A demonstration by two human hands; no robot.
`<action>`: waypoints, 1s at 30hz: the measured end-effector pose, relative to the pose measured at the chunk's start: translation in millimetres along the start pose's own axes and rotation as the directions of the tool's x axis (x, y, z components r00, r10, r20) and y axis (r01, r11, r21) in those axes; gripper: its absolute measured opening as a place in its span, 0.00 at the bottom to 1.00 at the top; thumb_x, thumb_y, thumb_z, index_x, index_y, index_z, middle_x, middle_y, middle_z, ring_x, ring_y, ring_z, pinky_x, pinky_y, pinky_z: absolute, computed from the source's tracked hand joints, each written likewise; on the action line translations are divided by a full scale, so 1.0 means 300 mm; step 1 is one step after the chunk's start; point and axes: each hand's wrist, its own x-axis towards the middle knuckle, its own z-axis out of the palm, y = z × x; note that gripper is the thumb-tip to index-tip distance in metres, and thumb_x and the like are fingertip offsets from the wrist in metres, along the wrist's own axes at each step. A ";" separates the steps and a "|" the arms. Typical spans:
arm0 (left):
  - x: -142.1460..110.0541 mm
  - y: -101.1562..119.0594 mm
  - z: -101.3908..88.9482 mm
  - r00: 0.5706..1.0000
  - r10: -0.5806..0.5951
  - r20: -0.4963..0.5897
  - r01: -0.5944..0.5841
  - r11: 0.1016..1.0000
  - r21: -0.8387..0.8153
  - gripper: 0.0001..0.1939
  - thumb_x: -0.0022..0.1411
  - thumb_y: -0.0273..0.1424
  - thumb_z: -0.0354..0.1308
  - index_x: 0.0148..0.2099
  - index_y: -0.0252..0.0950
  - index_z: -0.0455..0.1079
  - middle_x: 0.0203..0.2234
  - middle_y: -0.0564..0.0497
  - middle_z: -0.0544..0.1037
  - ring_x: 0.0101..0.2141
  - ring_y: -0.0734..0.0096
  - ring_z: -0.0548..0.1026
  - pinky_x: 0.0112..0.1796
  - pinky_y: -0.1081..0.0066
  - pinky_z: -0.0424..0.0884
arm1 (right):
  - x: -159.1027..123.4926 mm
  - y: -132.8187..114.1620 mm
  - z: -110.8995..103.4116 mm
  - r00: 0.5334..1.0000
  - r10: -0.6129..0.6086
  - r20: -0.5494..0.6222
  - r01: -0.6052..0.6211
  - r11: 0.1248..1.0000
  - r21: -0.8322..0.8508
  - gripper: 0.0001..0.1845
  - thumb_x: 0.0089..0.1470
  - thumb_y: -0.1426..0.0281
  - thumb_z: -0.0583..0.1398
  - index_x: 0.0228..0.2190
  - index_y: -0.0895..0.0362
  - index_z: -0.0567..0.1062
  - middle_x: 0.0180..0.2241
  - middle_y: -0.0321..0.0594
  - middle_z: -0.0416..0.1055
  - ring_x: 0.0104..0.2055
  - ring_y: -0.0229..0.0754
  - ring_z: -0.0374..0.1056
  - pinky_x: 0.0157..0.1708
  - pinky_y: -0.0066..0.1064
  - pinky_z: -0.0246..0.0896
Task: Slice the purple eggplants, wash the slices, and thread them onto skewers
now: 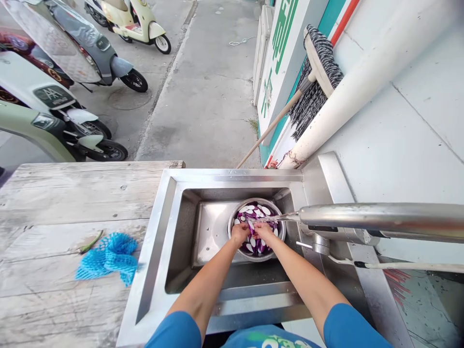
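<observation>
Sliced eggplant [259, 246], purple-skinned with white flesh, fills a round metal bowl [280, 215] inside the stainless steel sink [213, 217]. Both of my hands are in the bowl. My left hand [240, 234], at its left side, has its fingers curled around eggplant pieces. Close beside it, my right hand [264, 232] is also closed on eggplant pieces, with its fingertips partly hidden among them. A stream of water [279, 217] runs from the metal faucet [362, 216] on the right into the bowl, passing just above my right hand.
On the wooden table [43, 212] at the left lie a blue foam net [108, 258] and a green stem [90, 242]. A mop [315, 82] leans behind a white pipe [348, 101] at the right. Parked scooters [90, 53] stand beyond the table.
</observation>
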 end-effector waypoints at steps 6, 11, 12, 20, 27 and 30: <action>-0.067 0.100 -0.054 0.999 -0.032 -0.002 0.032 0.995 0.092 0.02 0.52 0.24 0.59 0.32 0.31 0.72 0.22 0.50 0.76 0.23 0.75 0.73 0.28 0.75 0.71 | -0.042 -0.029 -0.060 0.988 -0.122 -0.091 0.102 0.976 -0.193 0.16 0.58 0.64 0.56 0.46 0.59 0.68 0.44 0.42 0.68 0.40 0.40 0.68 0.38 0.38 0.66; -0.105 0.173 -0.232 0.993 -0.014 -0.113 0.040 0.973 0.228 0.07 0.54 0.32 0.58 0.32 0.33 0.72 0.25 0.50 0.76 0.26 0.73 0.73 0.28 0.76 0.69 | -0.068 -0.043 -0.113 0.904 -0.363 -0.225 0.213 0.840 -0.499 0.22 0.59 0.64 0.51 0.53 0.57 0.64 0.55 0.49 0.60 0.56 0.51 0.56 0.53 0.45 0.52; -0.114 0.177 -0.265 0.989 -0.018 -0.149 0.056 0.965 0.258 0.10 0.55 0.35 0.56 0.31 0.32 0.71 0.24 0.49 0.76 0.26 0.72 0.73 0.28 0.76 0.69 | -0.071 -0.044 -0.110 0.881 -0.422 -0.216 0.239 0.789 -0.567 0.25 0.58 0.64 0.50 0.56 0.57 0.61 0.59 0.49 0.54 0.61 0.53 0.48 0.57 0.46 0.45; -0.156 0.103 -0.300 0.976 -0.191 -0.108 0.215 0.933 0.290 0.10 0.59 0.32 0.52 0.42 0.33 0.66 0.20 0.53 0.73 0.20 0.74 0.71 0.22 0.76 0.65 | -0.009 0.005 -0.004 0.821 -0.565 0.081 0.333 0.359 -0.872 0.38 0.50 0.56 0.55 0.60 0.43 0.50 0.66 0.35 0.30 0.65 0.59 0.24 0.54 0.59 0.12; -0.169 0.081 -0.264 0.971 -0.231 -0.065 0.239 0.941 0.239 0.14 0.61 0.31 0.49 0.49 0.34 0.62 0.22 0.52 0.73 0.23 0.74 0.73 0.23 0.77 0.66 | -0.051 -0.004 0.027 0.776 -0.603 0.185 0.360 0.181 -0.915 0.37 0.53 0.56 0.52 0.62 0.45 0.47 0.66 0.34 0.27 0.65 0.56 0.22 0.57 0.54 0.17; -0.158 0.072 -0.262 0.971 -0.230 -0.062 0.238 0.944 0.227 0.13 0.62 0.30 0.49 0.49 0.34 0.62 0.21 0.53 0.72 0.23 0.73 0.74 0.23 0.77 0.67 | -0.044 0.000 0.040 0.751 -0.584 0.308 0.445 0.103 -0.889 0.36 0.51 0.53 0.53 0.60 0.42 0.51 0.65 0.32 0.35 0.65 0.58 0.24 0.57 0.56 0.19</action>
